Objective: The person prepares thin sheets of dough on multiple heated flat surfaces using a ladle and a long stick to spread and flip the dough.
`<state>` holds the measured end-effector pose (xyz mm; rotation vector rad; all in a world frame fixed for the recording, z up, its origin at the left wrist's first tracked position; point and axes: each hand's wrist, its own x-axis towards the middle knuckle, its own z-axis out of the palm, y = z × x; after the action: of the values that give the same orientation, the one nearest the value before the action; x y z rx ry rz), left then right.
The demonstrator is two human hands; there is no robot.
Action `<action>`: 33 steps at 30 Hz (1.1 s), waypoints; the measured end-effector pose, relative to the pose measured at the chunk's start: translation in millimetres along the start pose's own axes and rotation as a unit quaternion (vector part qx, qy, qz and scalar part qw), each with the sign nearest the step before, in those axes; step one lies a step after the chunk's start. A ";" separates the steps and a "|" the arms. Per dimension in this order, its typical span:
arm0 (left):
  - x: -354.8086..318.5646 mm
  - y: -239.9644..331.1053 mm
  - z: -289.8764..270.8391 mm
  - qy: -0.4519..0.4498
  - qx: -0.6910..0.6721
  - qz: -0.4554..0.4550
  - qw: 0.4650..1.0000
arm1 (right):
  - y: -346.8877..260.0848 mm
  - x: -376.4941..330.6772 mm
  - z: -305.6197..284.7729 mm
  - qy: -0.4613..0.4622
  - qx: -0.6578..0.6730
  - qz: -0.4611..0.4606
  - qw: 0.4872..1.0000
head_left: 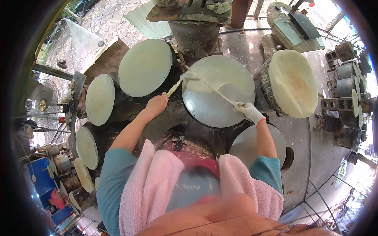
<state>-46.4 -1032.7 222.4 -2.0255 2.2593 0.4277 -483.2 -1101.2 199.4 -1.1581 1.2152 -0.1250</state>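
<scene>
A round metal griddle (201,104) stands in front of me, its upper part coated with a pale, thin layer of batter (232,72). My bare left hand (157,104) is closed around a pale, batter-smeared handle (173,88), whose far end reaches over the griddle's left rim. On my right hand (250,113) is a white glove with an orange cuff. Its fingers close on the near end of a thin pale stick (218,92) that slants across the griddle. Whether the stick and the handle join is unclear.
Pale coated griddles (145,67) stand left, with a smaller one (100,99) beyond. To the right, a pale round sheet (295,82) covers another drum top. A bare grey disc (260,145) lies below my right forearm. A crusted bucket (195,37) stands ahead; a fan (42,105) is far left.
</scene>
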 end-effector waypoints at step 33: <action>-86.0 -129.3 -25.3 0.039 -0.490 0.042 0.870 | -47.7 42.8 326.7 0.420 0.427 0.060 0.799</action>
<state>94.7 -967.9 247.4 -2.2843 2.4189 1.8406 -189.8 -946.4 171.9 -0.1664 1.7121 -1.0736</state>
